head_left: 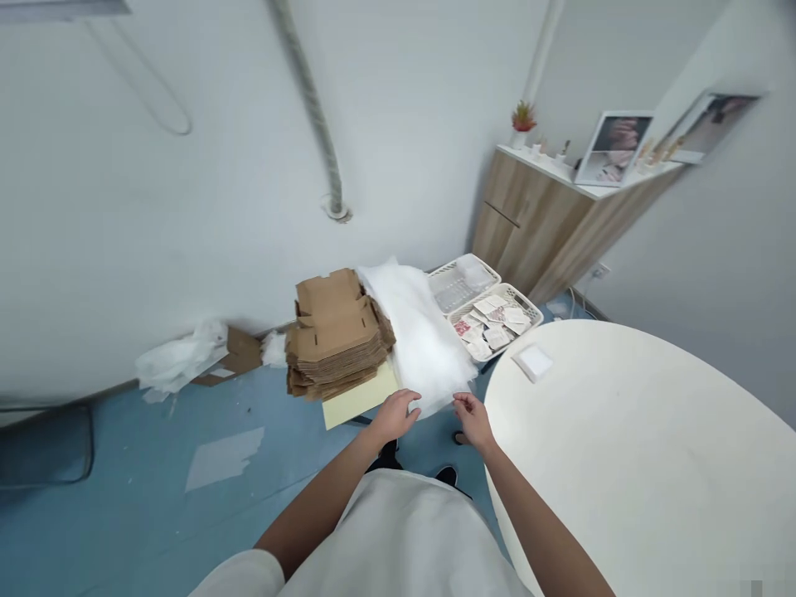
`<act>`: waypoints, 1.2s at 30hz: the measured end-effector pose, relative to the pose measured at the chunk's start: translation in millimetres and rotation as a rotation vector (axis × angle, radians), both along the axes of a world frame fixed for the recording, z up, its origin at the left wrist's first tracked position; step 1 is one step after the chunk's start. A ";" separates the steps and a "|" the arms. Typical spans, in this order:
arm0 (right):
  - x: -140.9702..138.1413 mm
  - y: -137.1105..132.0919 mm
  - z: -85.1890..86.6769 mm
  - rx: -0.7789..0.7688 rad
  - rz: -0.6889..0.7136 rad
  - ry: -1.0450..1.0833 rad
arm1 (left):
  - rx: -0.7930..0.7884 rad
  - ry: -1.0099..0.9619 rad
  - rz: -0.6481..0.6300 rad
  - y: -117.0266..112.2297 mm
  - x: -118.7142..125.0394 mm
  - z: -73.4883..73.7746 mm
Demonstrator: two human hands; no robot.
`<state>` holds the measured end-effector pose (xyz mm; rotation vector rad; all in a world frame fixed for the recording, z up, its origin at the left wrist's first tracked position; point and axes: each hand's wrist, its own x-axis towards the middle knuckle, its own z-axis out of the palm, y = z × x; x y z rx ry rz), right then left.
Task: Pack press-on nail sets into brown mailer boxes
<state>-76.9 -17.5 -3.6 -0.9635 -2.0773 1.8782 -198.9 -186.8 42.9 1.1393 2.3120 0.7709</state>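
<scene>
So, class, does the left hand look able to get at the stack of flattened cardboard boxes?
Probably yes: the left hand is near the stack of flattened cardboard boxes, and nothing visible bars the way to its near side.

The walls (205, 207) are white. A pipe (308, 99) runs down one wall. The floor (155, 497) is blue, with a pale patch (224, 458) on it. A brown wood cabinet (538, 224) stands by the wall, with a little plant (523, 118) and a framed picture (614, 149) on top. A big round white table (652, 464) is on the right. The dark thing (43, 448) far left may be a chair.
</scene>
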 end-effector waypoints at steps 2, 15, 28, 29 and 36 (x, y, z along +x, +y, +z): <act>-24.9 -8.6 7.7 0.061 0.108 -0.002 | 0.034 0.116 0.079 -18.8 -18.9 3.2; -224.6 -78.6 71.8 0.839 0.328 0.076 | -0.144 0.321 0.325 -107.7 -152.9 27.5; -266.9 -84.6 76.1 0.965 0.363 -0.359 | -0.113 0.199 0.287 -114.0 -172.7 14.2; -268.3 -83.5 75.8 0.951 0.350 -0.390 | -0.118 0.203 0.278 -114.2 -173.2 14.1; -277.5 -75.0 89.9 0.685 0.174 -0.292 | -0.110 0.226 0.265 -115.1 -176.3 11.6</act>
